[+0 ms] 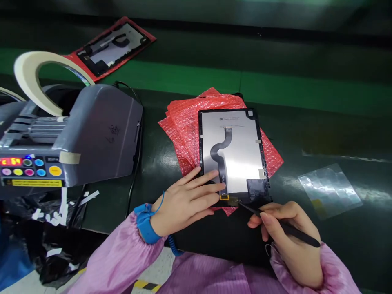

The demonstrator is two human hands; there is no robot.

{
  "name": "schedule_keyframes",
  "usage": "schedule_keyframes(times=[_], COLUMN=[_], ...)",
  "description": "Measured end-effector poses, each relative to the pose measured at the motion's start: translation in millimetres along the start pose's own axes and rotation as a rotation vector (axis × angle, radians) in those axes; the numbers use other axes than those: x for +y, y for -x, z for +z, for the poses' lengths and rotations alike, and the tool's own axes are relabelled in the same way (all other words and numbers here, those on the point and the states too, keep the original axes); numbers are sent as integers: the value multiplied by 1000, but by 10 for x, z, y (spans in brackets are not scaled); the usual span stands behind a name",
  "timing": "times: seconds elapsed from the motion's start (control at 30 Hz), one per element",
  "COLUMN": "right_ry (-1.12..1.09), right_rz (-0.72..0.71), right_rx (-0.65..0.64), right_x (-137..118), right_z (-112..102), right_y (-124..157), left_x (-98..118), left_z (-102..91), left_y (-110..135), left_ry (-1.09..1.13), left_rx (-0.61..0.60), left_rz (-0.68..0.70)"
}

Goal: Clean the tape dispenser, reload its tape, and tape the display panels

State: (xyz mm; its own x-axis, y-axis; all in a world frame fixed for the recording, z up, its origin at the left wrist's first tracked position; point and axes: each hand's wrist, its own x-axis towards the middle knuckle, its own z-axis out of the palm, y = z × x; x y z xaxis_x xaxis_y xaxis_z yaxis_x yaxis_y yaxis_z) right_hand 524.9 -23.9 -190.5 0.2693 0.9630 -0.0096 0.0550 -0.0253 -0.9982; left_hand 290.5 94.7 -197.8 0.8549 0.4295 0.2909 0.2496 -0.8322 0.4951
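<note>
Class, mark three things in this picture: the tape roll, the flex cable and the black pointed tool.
tape roll (27, 77), head view, cream left side of the roll.
flex cable (215, 152), head view, the S-bend.
black pointed tool (301, 236), head view, rear part of shaft.

Both arms in glossy pink-lilac smock sleeves: left sleeve (116, 255), right sleeve (324, 271), each gathered at an elastic cuff. Left wrist: blue antistatic wrist strap (146, 225), thin blue lead (161, 201) looping off it, blue coiled cord (173, 246) below.

Left hand (186, 200) lies flat, fingers spread; right hand (290, 237) pinched closed.
</note>
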Motion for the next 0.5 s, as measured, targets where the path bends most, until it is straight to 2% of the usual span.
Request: schedule_keyframes(times=[0.2, 0.5], right_ry=[52, 77], right_rz=[38, 44], right_rx=[18, 15], right_x=[-18, -5], right_z=[111, 147], right_y=[-33, -49], left_x=[-32, -35], left_z=[105, 129], left_y=[21, 31], left_ry=[33, 79], left_rx=[59, 70], left_rz=[-8, -16])
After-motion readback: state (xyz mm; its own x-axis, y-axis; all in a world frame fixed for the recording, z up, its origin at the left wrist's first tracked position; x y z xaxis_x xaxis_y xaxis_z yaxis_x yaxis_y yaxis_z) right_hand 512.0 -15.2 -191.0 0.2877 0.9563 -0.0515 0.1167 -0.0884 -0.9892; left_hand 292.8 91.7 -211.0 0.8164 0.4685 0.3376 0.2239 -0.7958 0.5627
